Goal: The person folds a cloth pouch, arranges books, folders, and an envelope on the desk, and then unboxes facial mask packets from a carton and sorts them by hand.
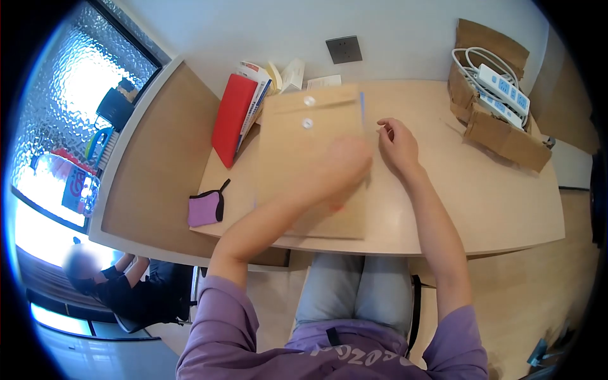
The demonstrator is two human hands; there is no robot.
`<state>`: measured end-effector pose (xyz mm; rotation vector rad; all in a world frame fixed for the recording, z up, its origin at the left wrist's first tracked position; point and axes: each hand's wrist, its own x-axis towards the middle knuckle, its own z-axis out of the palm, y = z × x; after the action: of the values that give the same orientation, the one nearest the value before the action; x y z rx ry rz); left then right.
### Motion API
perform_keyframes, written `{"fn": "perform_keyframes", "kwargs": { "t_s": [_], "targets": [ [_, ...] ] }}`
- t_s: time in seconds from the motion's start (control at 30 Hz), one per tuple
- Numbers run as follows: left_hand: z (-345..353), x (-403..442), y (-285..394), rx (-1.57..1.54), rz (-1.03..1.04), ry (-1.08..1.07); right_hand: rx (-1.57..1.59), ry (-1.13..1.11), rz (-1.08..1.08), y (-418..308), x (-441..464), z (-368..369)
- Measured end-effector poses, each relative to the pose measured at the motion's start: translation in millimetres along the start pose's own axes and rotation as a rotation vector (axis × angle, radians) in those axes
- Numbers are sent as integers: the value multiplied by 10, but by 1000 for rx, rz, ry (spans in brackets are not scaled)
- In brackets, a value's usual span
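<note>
A tan paper envelope (310, 149) lies on the desk (443, 209), with two round white fasteners near its top edge. A strip of blue shows behind its upper right side. My left hand (350, 158) is over the right part of the envelope, smeared by motion, its fingers not readable. Just right of the envelope, my right hand (399, 140) is at the desk with loosely bent fingers apart and nothing in them.
A red folder (234, 114) leans with papers at the back left. Nearer lies a purple pouch (205, 209). A torn cardboard box (506, 139) holds a white power strip (503, 88) at the back right. Beyond the left partition (152, 158) sits another person (139, 291).
</note>
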<state>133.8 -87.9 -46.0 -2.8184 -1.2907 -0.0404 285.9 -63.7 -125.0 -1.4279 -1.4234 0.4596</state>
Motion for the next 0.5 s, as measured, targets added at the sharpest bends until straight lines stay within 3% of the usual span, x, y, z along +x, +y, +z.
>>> {"fn": "perform_keyframes", "kwargs": {
  "t_s": [0.13,0.17,0.27,0.33,0.4,0.47,0.5],
  "targets": [
    [148,38,318,-77,94,-32,17,12,0,163,69,-18],
    [130,64,339,-67,10,-118,79,38,12,197,65,2],
    [-152,-11,122,-281,-292,48,111,93,12,193,35,23],
    [22,-32,-656,-281,-155,462,37,106,-8,69,11,-27],
    [-141,-148,-1300,-53,-219,599,11,102,-26,-17,-3,-71],
    [-96,-273,-1893,222,-456,700,-10,96,-37,-31,0,-64],
    [28,-390,-2172,217,-620,658,-16,91,-38,-20,-1,-44]
  ]
}}
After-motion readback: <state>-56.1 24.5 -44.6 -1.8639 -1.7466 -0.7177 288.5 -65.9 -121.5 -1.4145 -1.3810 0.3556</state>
